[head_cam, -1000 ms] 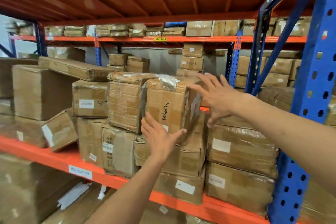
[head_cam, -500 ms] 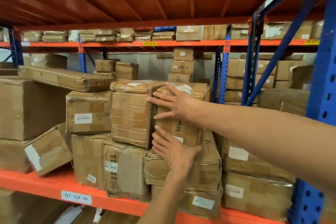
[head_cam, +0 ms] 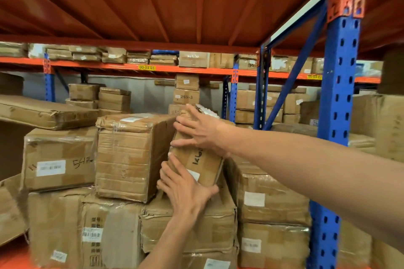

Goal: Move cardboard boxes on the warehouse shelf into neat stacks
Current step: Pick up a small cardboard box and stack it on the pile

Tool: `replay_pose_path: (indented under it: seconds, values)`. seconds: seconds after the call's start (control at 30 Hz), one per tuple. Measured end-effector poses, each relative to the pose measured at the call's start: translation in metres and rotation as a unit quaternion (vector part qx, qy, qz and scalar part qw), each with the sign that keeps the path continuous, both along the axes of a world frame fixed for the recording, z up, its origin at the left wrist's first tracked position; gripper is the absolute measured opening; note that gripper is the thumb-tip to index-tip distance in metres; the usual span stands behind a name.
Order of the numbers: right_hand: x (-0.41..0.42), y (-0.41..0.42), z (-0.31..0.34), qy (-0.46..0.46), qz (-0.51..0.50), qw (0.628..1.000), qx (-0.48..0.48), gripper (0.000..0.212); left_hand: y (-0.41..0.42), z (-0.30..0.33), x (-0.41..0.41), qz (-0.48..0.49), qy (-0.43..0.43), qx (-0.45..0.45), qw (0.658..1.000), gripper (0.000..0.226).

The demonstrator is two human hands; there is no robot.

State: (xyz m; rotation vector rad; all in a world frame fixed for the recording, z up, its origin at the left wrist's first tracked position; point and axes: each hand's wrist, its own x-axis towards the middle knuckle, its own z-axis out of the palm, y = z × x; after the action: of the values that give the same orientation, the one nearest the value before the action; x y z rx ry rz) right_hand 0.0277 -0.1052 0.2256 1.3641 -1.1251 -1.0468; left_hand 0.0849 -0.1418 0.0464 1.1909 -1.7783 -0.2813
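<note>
Cardboard boxes crowd the orange shelf, and one small box (head_cam: 197,157) with black handwriting on its face is held between two bare hands, tilted, its top leaning right. It sits at the middle of the pile, just right of a larger taped box (head_cam: 131,155) and touching it near the top. The right hand (head_cam: 202,132) lies flat on the small box's upper face, fingers spread. The left hand (head_cam: 188,190) presses from below, fingers spread along the lower edge, thumb out to the right. Under them a crushed box (head_cam: 190,225) carries the load. To the right stand two labelled boxes (head_cam: 271,220), one on the other, close against a blue upright (head_cam: 338,102). To the left another box (head_cam: 59,159) carries a barcode label, with a long flat carton (head_cam: 43,111) above it. Farther back, more boxes line a far rack (head_cam: 153,70), too many and too blurred to count.
</note>
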Motion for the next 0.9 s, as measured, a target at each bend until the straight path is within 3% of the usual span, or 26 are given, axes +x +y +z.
replay_pose_path:
  seconds: [0.1, 0.2, 0.37, 0.5, 0.6, 0.9]
  values:
    - [-0.023, 0.021, 0.021, -0.044, 0.014, 0.999, -0.015, 0.162, 0.002, 0.019, -0.008, -0.014, -0.025, -0.065, 0.997, 0.164]
    - [-0.068, 0.059, 0.032, -0.120, -0.003, 0.990, -0.068, 0.163, 0.002, 0.043, -0.021, -0.067, -0.067, -0.212, 0.973, 0.157]
    - [-0.147, 0.137, -0.007, -0.295, -0.050, 0.930, -0.212, 0.157, 0.019, 0.080, -0.062, -0.146, -0.225, -0.415, 0.869, 0.157]
    - [-0.185, 0.178, -0.055, -0.367, -0.072, 0.879, -0.294, 0.157, 0.034, 0.096, -0.097, -0.179, -0.337, -0.467, 0.798, 0.157]
    - [-0.205, 0.189, -0.076, -0.387, -0.073, 0.863, -0.317, 0.153, 0.034, 0.104, -0.115, -0.173, -0.385, -0.496, 0.759, 0.159]
    - [-0.240, 0.157, -0.085, -0.430, -0.032, 0.851, -0.302, 0.156, 0.019, 0.100, -0.137, -0.151, -0.419, -0.457, 0.770, 0.157]
